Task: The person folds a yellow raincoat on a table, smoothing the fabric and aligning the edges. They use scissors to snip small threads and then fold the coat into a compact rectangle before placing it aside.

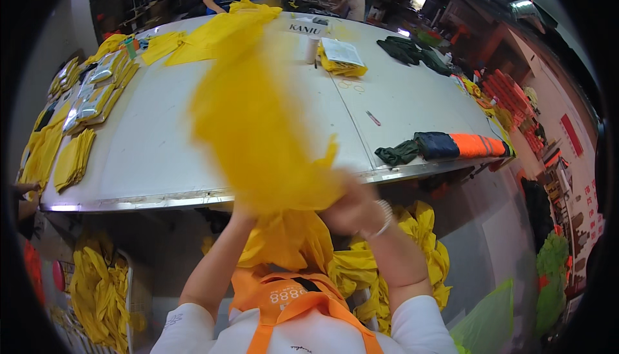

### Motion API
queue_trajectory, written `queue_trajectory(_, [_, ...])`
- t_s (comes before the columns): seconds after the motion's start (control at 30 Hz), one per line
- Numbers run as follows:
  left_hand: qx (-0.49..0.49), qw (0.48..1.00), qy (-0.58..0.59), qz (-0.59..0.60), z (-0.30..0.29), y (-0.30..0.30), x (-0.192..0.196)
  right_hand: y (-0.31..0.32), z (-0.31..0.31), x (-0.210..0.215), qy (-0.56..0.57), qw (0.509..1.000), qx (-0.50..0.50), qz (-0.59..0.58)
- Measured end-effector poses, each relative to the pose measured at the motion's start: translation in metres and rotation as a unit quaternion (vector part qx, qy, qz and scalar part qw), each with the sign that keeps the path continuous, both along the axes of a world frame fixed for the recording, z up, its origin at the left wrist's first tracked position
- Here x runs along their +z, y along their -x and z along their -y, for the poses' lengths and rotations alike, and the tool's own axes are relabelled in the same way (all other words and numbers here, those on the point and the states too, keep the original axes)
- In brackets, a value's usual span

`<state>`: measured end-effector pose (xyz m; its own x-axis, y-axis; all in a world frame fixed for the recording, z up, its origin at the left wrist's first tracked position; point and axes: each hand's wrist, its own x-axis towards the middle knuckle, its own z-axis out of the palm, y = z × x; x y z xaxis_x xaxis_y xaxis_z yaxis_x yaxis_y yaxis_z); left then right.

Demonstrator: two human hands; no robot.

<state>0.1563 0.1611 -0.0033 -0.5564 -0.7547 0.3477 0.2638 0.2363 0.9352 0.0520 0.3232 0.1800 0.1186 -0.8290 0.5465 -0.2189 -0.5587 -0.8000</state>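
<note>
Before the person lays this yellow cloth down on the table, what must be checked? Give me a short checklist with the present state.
1. Both hands grip the yellow cloth: left hand cannot tell, hidden by cloth; right hand ok.
2. Cloth is spread flat: not ok, bunched and blurred.
3. Bare area on the white table in front: ok.
4. Pink pen is apart from that area: ok.
5. Folded yellow stacks are aside: ok.

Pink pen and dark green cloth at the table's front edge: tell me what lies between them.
In the head view, only bare white table top lies between the pink pen and the dark green cloth; nothing sits in that stretch.
</note>
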Motion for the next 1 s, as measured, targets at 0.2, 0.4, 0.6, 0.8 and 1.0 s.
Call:
queue_trajectory(0.2, [-0.257,0.867,-0.366,-0.219,0.028,-0.088,0.092,0.021,0.009,-0.015,-0.065,0.993,-0.079,0.055])
queue_trajectory(0.4, [-0.294,0.886,-0.301,-0.196,-0.005,-0.087,0.138,0.009,0.033,-0.072,-0.25,0.967,0.047,-0.005])
queue_trajectory(0.6, [-0.203,0.941,-0.226,-0.152,-0.007,-0.102,0.162,0.029,0.015,-0.065,-0.095,0.952,-0.136,-0.259])
queue_trajectory(0.8, [0.173,0.95,0.251,0.064,0.034,-0.097,0.158,0.065,-0.024,0.018,0.156,0.836,-0.492,-0.185])
queue_trajectory(1.0, [0.063,0.986,0.142,-0.066,0.043,-0.101,0.176,0.06,-0.03,0.045,0.079,0.819,-0.517,-0.235])
